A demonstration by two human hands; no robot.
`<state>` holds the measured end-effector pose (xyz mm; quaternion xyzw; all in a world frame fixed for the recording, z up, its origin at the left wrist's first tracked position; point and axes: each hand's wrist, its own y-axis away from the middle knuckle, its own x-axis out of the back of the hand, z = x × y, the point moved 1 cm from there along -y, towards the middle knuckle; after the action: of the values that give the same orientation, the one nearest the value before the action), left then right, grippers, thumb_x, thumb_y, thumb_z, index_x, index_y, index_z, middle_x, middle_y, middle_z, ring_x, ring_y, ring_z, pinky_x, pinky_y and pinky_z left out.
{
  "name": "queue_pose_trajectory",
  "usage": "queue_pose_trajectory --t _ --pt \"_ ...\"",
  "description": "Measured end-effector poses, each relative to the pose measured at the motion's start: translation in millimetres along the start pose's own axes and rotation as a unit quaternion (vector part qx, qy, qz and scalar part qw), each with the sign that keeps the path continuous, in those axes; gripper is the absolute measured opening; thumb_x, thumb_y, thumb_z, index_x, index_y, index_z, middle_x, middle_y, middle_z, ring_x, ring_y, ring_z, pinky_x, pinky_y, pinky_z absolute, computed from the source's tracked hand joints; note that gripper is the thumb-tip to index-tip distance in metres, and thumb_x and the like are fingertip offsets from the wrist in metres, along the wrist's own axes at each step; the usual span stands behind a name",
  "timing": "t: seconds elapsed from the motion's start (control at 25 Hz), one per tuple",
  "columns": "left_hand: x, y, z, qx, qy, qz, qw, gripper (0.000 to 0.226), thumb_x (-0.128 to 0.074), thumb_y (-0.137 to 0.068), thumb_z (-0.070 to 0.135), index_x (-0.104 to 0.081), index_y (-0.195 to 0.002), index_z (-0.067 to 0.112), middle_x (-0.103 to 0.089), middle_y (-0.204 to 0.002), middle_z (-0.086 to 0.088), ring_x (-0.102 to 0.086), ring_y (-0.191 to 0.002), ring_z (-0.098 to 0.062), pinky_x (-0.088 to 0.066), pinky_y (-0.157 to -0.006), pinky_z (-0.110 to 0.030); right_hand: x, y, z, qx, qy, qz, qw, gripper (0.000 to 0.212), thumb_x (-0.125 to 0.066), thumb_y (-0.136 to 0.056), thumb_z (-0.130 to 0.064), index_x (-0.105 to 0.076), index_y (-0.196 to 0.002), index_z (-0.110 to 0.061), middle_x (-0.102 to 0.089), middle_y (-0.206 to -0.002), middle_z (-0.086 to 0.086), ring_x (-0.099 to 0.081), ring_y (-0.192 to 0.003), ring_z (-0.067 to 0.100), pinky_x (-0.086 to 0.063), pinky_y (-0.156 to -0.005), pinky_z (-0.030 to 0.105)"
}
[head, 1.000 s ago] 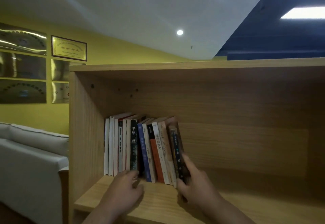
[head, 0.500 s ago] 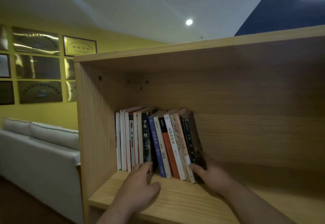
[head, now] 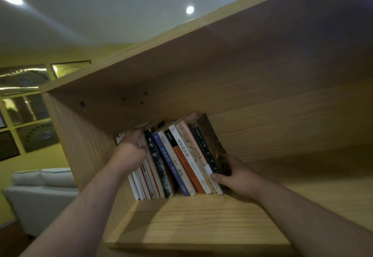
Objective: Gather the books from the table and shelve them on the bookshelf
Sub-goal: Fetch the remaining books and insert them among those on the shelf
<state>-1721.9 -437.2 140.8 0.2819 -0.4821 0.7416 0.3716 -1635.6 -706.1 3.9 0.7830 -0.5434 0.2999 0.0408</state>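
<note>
A row of several books (head: 177, 159) stands on the wooden bookshelf (head: 201, 216), packed against its left wall and leaning slightly. My left hand (head: 131, 149) lies over the upper spines of the pale books at the left end, fingers curled onto their tops. My right hand (head: 236, 178) presses on the dark brown book (head: 212, 143) at the right end, thumb on the spines near the bottom, fingers behind its cover.
The shelf board to the right of the books is bare wood. A white sofa (head: 40, 188) stands to the left of the bookshelf against a yellow wall with framed plaques (head: 26, 81). The shelf's top board (head: 201, 58) hangs overhead.
My left hand rose from the shelf board at the books' base to the tops of the left books. My right hand stays at the right-end book. The view tilted and came closer.
</note>
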Motion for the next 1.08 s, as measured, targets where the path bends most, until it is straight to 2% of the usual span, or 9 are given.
queue_pose_trajectory --t 0.08,0.16,0.24,0.36,0.64,0.84,0.92,1.0,1.08 --pt "-0.5 6.3 0.2 -0.006 0.021 0.053 0.998 0.044 -0.059 -0.096 0.017 -0.049 -0.139 0.019 -0.045 -0.129 -0.001 -0.054 -0.121 -0.029 -0.046 -0.093 -0.033 -0.8 -2.6 1.9 0.005 0.008 0.0 1.0 0.095 -0.067 -0.067 -0.075 -0.03 -0.15 -0.045 -0.053 -0.146 -0.011 -0.053 -0.128 0.011 -0.047 -0.108 0.039" --pt "-0.8 12.0 2.4 -0.02 -0.036 0.107 0.993 0.04 -0.065 -0.094 0.025 -0.052 -0.13 0.016 -0.047 -0.126 -0.005 -0.061 -0.105 -0.031 -0.053 -0.081 -0.035 -0.1 -4.4 2.1 0.006 0.009 -0.002 1.0 0.096 -0.066 -0.066 -0.076 -0.029 -0.15 -0.046 -0.052 -0.146 -0.01 -0.053 -0.129 0.011 -0.047 -0.108 0.04" --pt "-1.3 13.9 1.8 -0.03 -0.087 0.133 0.987 0.041 -0.068 -0.091 0.027 -0.053 -0.128 0.015 -0.05 -0.13 -0.012 -0.062 -0.104 -0.037 -0.055 -0.081 -0.04 -0.1 -4.2 1.9 0.002 0.009 -0.004 1.0 0.097 -0.066 -0.066 -0.076 -0.029 -0.15 -0.046 -0.052 -0.147 -0.01 -0.053 -0.129 0.012 -0.047 -0.108 0.04" --pt "-3.8 16.0 5.8 -0.027 -0.018 0.145 0.989 0.04 -0.07 -0.09 0.015 -0.057 -0.127 0.01 -0.051 -0.13 -0.013 -0.06 -0.108 -0.032 -0.047 -0.078 -0.029 0.0 -2.6 1.7 -0.004 0.01 0.001 1.0 0.096 -0.066 -0.064 -0.078 -0.03 -0.148 -0.048 -0.054 -0.145 -0.01 -0.054 -0.127 0.013 -0.049 -0.106 0.041" --pt "6.0 24.4 16.1 -0.011 0.044 0.165 0.985 0.041 -0.069 -0.087 0.008 -0.064 -0.128 0.011 -0.056 -0.124 -0.006 -0.052 -0.101 -0.015 -0.04 -0.082 -0.025 1.7 0.2 -1.8 -0.003 0.015 0.003 1.0 0.095 -0.069 -0.07 -0.069 -0.028 -0.152 -0.044 -0.052 -0.146 -0.008 -0.054 -0.128 0.014 -0.049 -0.106 0.041" --pt "11.5 35.0 12.1 0.0 0.039 0.173 0.984 0.056 -0.073 -0.086 0.016 -0.054 -0.139 0.016 -0.053 -0.136 -0.005 -0.055 -0.122 -0.022 -0.046 -0.099 -0.035 1.0 0.0 -1.9 0.003 0.01 0.007 1.0 0.093 -0.072 -0.072 -0.065 -0.029 -0.151 -0.043 -0.053 -0.145 -0.006 -0.055 -0.126 0.015 -0.051 -0.104 0.04" --pt "-1.2 42.7 8.9 0.076 0.157 0.163 0.971 0.059 -0.077 -0.084 0.016 -0.048 -0.135 0.02 -0.054 -0.122 0.004 -0.059 -0.108 -0.017 -0.054 -0.087 -0.035 1.9 0.8 -3.4 0.007 0.008 0.008 1.0 0.092 -0.075 -0.076 -0.058 -0.029 -0.153 -0.038 -0.053 -0.145 -0.006 -0.054 -0.127 0.013 -0.049 -0.105 0.035" --pt "-25.7 51.9 2.8 0.153 0.27 0.126 0.942 0.041 -0.079 -0.083 0.013 -0.049 -0.111 0.018 -0.063 -0.102 0.005 -0.065 -0.09 -0.014 -0.053 -0.067 -0.029 2.0 2.0 -5.0 0.011 0.005 0.002 1.0 0.097 -0.08 -0.071 -0.058 -0.031 -0.152 -0.037 -0.054 -0.143 -0.008 -0.054 -0.124 0.009 -0.049 -0.103 0.031" --pt "-48.9 58.4 -7.0 0.175 0.279 0.101 0.939 0.028 -0.076 -0.086 0.012 -0.051 -0.096 0.019 -0.066 -0.093 0.0 -0.067 -0.084 -0.017 -0.049 -0.06 -0.027 1.0 2.1 -4.5 0.014 0.019 0.001 1.0 0.108 -0.084 -0.059 -0.061 -0.033 -0.15 -0.038 -0.055 -0.141 -0.011 -0.055 -0.123 0.006 -0.05 -0.104 0.033"
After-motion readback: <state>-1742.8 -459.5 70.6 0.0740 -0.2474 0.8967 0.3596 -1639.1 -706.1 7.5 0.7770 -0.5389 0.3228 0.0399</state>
